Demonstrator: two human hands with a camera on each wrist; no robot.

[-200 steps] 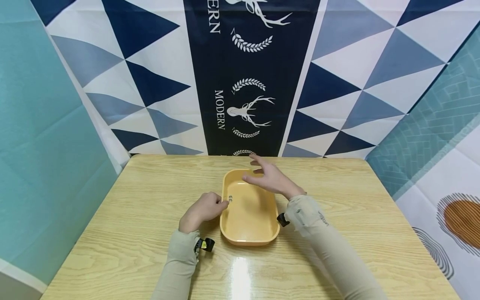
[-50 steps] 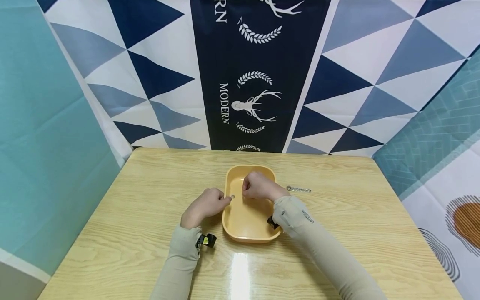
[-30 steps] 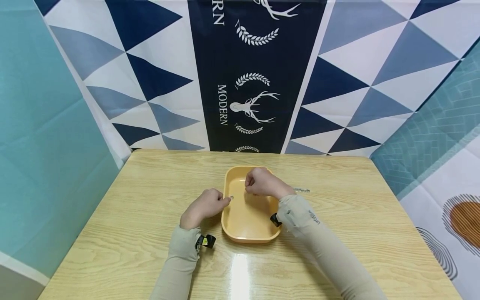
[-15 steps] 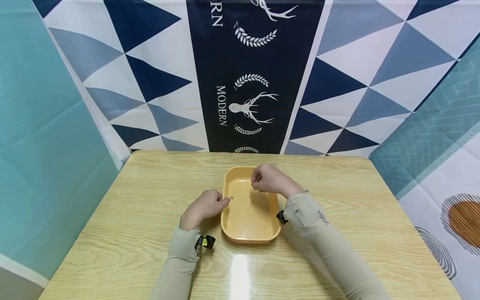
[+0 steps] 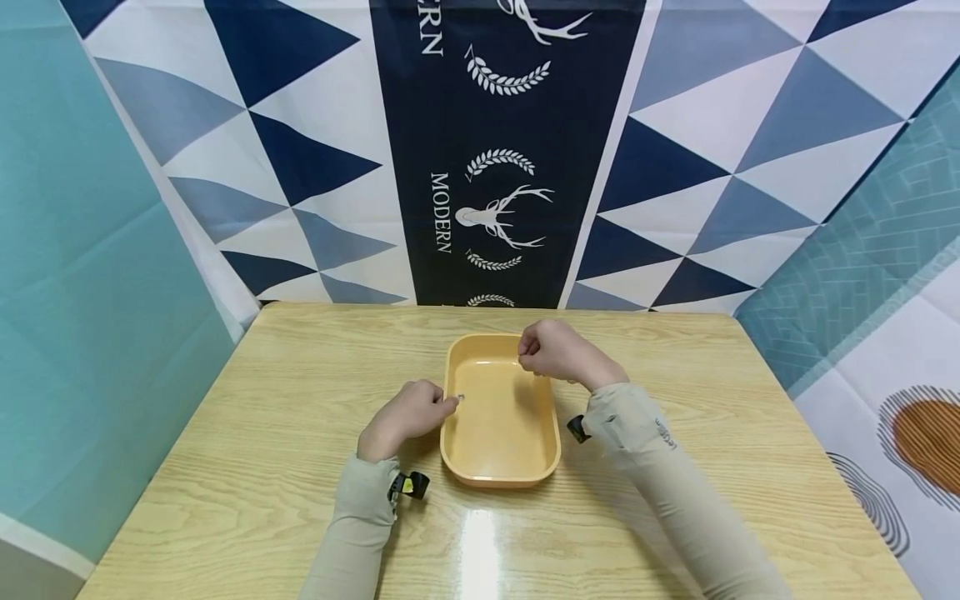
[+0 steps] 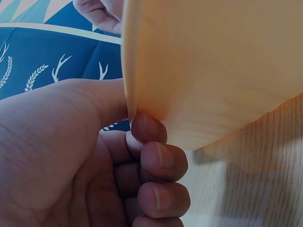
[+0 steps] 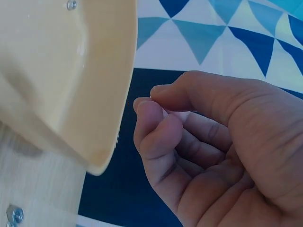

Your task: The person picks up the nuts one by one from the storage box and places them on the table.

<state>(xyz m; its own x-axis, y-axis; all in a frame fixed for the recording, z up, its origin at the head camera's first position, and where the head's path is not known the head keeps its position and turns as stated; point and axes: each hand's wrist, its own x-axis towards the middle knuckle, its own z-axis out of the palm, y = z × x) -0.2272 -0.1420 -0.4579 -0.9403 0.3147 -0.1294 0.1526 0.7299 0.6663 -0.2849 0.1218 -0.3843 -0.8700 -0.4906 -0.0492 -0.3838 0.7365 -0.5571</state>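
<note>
My left hand (image 5: 405,419) grips the left rim of a yellow-orange plastic tray (image 5: 498,442), thumb over the rim and fingers curled beneath it in the left wrist view. A small metal nut (image 5: 461,397) lies inside, close to the thumb. Above the tray's far right corner, my right hand (image 5: 564,352) is held with thumb and fingertips together. They pinch what looks like another small nut, almost wholly hidden by the fingers. More metal nuts (image 7: 16,215) lie on the table beside the tray in the right wrist view; the right wrist mostly covers them in the head view.
The wood-grain table (image 5: 315,367) runs back to a wall cloth (image 5: 487,167) with triangles and stag prints. Teal cloth (image 5: 97,275) hangs at the left. Small black wrist cameras (image 5: 577,428) sit at both cuffs.
The right hand has risen from inside the tray and moved right, past its right rim, fingers pinched. Earlier, a row of nuts showed right of the tray. The left hand keeps its grip.
</note>
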